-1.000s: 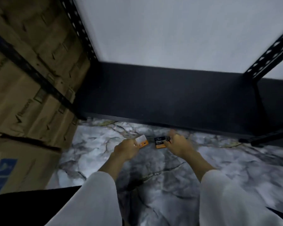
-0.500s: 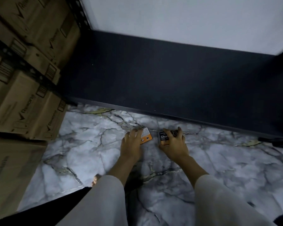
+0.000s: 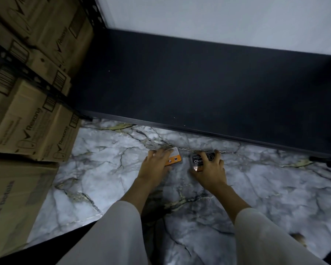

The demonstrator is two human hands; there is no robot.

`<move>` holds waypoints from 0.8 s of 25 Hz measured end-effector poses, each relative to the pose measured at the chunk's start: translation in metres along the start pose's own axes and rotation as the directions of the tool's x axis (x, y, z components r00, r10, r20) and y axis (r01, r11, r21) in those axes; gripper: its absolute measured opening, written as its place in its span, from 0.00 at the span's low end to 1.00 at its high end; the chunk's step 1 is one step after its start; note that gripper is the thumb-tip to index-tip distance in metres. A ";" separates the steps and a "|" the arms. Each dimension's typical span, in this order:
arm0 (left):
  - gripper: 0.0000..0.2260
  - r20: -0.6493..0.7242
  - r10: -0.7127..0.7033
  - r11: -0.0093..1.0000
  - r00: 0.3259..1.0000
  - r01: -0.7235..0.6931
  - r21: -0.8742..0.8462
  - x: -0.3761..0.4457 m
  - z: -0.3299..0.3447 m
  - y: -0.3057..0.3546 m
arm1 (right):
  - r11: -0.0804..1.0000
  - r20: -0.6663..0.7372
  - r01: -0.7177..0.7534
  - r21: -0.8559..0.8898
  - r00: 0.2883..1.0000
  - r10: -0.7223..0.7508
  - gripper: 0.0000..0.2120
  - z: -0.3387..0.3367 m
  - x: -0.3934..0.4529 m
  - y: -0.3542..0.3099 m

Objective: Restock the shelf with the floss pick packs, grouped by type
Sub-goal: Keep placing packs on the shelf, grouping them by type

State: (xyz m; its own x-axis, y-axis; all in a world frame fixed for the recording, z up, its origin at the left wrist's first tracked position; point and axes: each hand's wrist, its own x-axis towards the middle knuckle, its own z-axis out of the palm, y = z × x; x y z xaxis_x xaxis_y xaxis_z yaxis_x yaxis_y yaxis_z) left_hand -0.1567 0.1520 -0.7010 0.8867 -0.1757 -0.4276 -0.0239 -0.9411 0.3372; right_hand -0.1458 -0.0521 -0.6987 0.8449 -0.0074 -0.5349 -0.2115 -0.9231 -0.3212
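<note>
Two floss pick packs lie on the marble floor just in front of the black bottom shelf [image 3: 199,88]. My left hand [image 3: 155,166] rests on a white and orange pack [image 3: 174,157], fingers curled over its left part. My right hand [image 3: 210,169] grips a black and orange pack [image 3: 197,163] printed "Charcoal", with fingers wrapped over its top. Both packs touch or sit very close to the floor. The shelf board itself is bare and dark. White sleeves cover both forearms.
Stacked brown cardboard boxes [image 3: 33,115] fill the rack on the left, with another box [image 3: 13,203] on the floor below them. A black perforated upright [image 3: 96,12] stands at the shelf's back left corner. A white wall rises behind the shelf.
Both hands with their packs have come down from just above the floor onto the marble. The camera has tilted down and moved closer, so the shelf board fills more of the view.
</note>
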 end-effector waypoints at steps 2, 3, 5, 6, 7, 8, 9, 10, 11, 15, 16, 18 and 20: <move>0.23 0.038 0.064 0.990 0.997 -0.058 -0.125 0.002 -0.009 0.000 | 1.000 -0.006 0.005 0.001 1.000 -0.005 0.33 0.000 0.000 0.001; 0.21 0.048 0.072 0.985 0.996 -0.064 -0.162 0.002 -0.013 0.000 | 1.000 -0.006 0.010 0.002 1.000 -0.010 0.33 0.001 -0.001 0.001; 0.19 0.055 0.050 0.982 0.997 -0.039 -0.187 0.007 -0.017 -0.004 | 1.000 0.000 0.014 0.002 1.000 -0.014 0.33 0.000 -0.001 0.001; 0.18 0.053 0.022 0.981 0.998 -0.012 -0.194 0.009 -0.017 -0.006 | 1.000 0.003 0.015 0.001 1.000 -0.015 0.33 -0.001 0.000 0.001; 0.16 0.042 -0.016 0.975 0.999 0.025 -0.221 0.011 -0.017 -0.008 | 1.000 0.002 0.016 -0.002 1.000 -0.016 0.33 -0.001 0.000 0.002; 0.16 0.019 -0.064 0.960 0.998 0.067 -0.273 0.012 -0.017 -0.008 | 1.000 0.000 0.018 -0.005 1.000 -0.018 0.33 0.000 0.000 0.002; 0.15 -0.007 -0.111 0.934 0.994 0.102 -0.342 0.013 -0.017 -0.008 | 1.000 -0.002 0.020 -0.005 1.000 -0.020 0.33 0.000 0.001 0.002; 0.15 -0.022 -0.136 0.907 0.990 0.116 -0.404 0.013 -0.016 -0.007 | 1.000 -0.003 0.019 -0.003 1.000 -0.019 0.33 0.001 0.001 0.002; 0.16 -0.020 -0.135 0.888 0.991 0.112 -0.446 0.012 -0.016 -0.004 | 1.000 -0.002 0.017 -0.002 1.000 -0.017 0.34 0.001 0.001 0.002; 0.18 0.010 -0.120 0.845 0.993 0.107 -0.524 0.014 -0.014 -0.002 | 1.000 0.000 0.014 -0.013 1.000 -0.014 0.33 0.001 0.001 0.003; 0.18 0.026 -0.129 0.832 0.991 0.122 -0.541 0.017 -0.015 -0.003 | 1.000 -0.002 0.016 -0.016 1.000 -0.016 0.34 0.002 0.001 0.003; 0.19 0.095 -0.109 0.836 0.989 0.143 -0.530 0.025 -0.014 -0.008 | 1.000 -0.010 0.021 -0.013 1.000 -0.021 0.33 0.003 0.001 0.004; 0.17 0.130 -0.091 0.875 0.987 0.141 -0.463 0.033 -0.009 -0.013 | 1.000 -0.025 0.013 -0.002 1.000 -0.013 0.33 0.003 0.001 0.005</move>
State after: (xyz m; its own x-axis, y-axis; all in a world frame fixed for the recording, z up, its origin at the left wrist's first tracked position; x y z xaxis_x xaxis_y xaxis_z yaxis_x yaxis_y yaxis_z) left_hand -0.1231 0.1607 -0.7116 0.8178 -0.1256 -0.5616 0.3179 -0.7148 0.6229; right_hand -0.1481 -0.0553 -0.7034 0.8596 -0.0050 -0.5109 -0.1995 -0.9238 -0.3267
